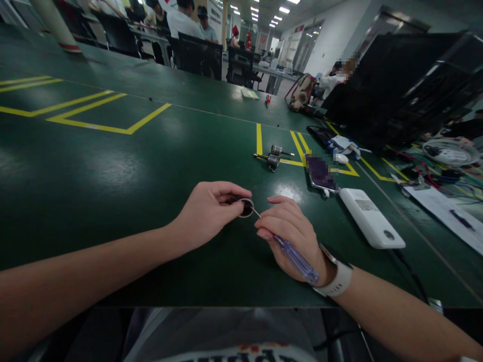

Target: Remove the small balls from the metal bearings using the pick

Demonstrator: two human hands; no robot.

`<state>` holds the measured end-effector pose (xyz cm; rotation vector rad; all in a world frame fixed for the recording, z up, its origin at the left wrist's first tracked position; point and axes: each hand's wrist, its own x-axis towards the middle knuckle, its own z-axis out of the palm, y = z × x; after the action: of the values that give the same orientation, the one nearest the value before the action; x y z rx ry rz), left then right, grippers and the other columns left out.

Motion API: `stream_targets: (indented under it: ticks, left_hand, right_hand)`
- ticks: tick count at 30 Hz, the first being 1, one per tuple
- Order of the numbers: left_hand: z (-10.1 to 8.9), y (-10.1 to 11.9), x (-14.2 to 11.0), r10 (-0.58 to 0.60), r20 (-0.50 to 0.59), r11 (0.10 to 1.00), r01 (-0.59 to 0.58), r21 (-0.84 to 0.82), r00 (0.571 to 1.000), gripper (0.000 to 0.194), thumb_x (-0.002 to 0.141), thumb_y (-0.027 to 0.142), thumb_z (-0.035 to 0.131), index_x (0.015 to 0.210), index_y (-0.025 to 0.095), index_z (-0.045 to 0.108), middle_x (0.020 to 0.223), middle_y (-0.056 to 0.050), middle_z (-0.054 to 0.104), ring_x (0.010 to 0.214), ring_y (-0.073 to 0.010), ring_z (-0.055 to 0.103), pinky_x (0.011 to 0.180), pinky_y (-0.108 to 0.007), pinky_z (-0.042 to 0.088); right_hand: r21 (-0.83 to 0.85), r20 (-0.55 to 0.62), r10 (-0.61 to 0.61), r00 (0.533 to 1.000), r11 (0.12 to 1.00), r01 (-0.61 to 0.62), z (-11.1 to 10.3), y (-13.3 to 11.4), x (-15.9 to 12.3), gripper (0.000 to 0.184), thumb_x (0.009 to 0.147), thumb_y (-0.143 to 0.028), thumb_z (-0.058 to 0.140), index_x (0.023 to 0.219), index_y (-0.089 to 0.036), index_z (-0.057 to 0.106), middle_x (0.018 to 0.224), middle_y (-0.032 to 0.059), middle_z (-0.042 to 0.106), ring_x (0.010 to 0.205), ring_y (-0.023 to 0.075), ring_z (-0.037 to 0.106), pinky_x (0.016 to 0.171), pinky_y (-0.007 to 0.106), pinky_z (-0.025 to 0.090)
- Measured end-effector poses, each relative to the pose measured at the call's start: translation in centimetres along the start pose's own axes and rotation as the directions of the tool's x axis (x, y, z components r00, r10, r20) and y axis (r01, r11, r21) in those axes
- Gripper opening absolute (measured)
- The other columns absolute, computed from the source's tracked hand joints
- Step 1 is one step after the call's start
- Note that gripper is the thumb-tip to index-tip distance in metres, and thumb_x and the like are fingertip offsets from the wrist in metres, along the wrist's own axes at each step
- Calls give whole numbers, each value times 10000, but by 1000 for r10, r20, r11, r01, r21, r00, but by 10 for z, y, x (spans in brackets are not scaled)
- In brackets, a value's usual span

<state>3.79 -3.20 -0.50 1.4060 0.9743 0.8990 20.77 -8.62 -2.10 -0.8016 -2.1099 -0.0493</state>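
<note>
The left hand (213, 208) is holding a small round metal part (246, 208) between the thumb and the fingers, and its open mouth shows toward four o'clock. This part is near the middle of the view, above the green table (113, 171). At four o'clock from it, the right hand (290, 226) is closed around a screwdriver (296, 259) with a clear purple handle. The thin shaft points to ten o'clock and reaches the mouth of the part; whether it touches the inside, one cannot tell. Two other metal pieces (273, 161) with thin rods lie close together at one o'clock from the round part. At two o'clock lies a phone (320, 173), and at three o'clock a white box (372, 218). A pale-strapped watch (339, 281) is on the right wrist.
</note>
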Motion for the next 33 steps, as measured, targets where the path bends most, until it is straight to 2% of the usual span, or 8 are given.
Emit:
stream_targets:
  ticks: [14,19,23,27,30,32,33]
  left_hand:
    - [-1,-4,1,28,31,1000,-28,12,999,166,652,163,695,818,159,708,875,-55,726,837,-201,679,782,-314,553]
    - [-10,-6,17,61,-19,998,-61,22,998,198,636,162,714,833,156,695,864,-45,718,833,-190,673,835,-337,531]
    - [-30,-6,40,86,-182,994,-72,84,980,242,625,142,713,866,152,684,818,-34,708,803,-174,664,856,-330,505]
    - [-60,-11,64,121,-329,980,-61,189,936,285,627,178,721,910,172,690,804,-43,697,803,-194,657,830,-329,494]
    - [-87,-22,84,203,-360,943,-83,321,911,352,662,251,711,1006,186,680,846,-61,693,816,-209,649,781,-325,490]
    - [-104,-28,97,299,-366,886,-113,450,881,388,674,288,705,1048,188,673,891,-71,692,855,-226,642,773,-324,479]
    - [-111,-31,103,309,-379,862,-89,499,872,392,686,300,694,1058,180,672,892,-77,692,862,-236,641,771,-328,473]
  right_hand:
    - [-4,15,0,1000,1000,0,2,3,-2,90,864,-140,526,919,-179,585,795,40,675,740,153,625,894,415,478]
    - [8,-7,51,999,999,-51,3,5,-2,111,858,-133,516,925,-197,578,797,28,670,726,145,619,880,414,477]
    - [15,76,101,992,995,-102,3,5,-3,148,852,-123,526,984,-173,571,886,60,669,829,165,617,869,396,478]
    - [43,201,180,963,980,-192,4,8,-2,213,871,-137,501,1076,-153,557,1005,101,656,940,190,604,828,369,502]
    - [39,265,235,935,966,-254,8,12,-2,226,866,-144,511,1087,-146,560,1026,107,657,952,199,610,842,380,510]
    - [29,305,264,915,958,-286,10,14,-2,229,864,-146,517,1089,-146,564,1037,106,659,964,201,610,854,389,510]
    - [27,323,269,907,956,-293,12,14,-3,232,866,-148,516,1093,-147,564,1044,106,658,973,201,608,861,393,509]
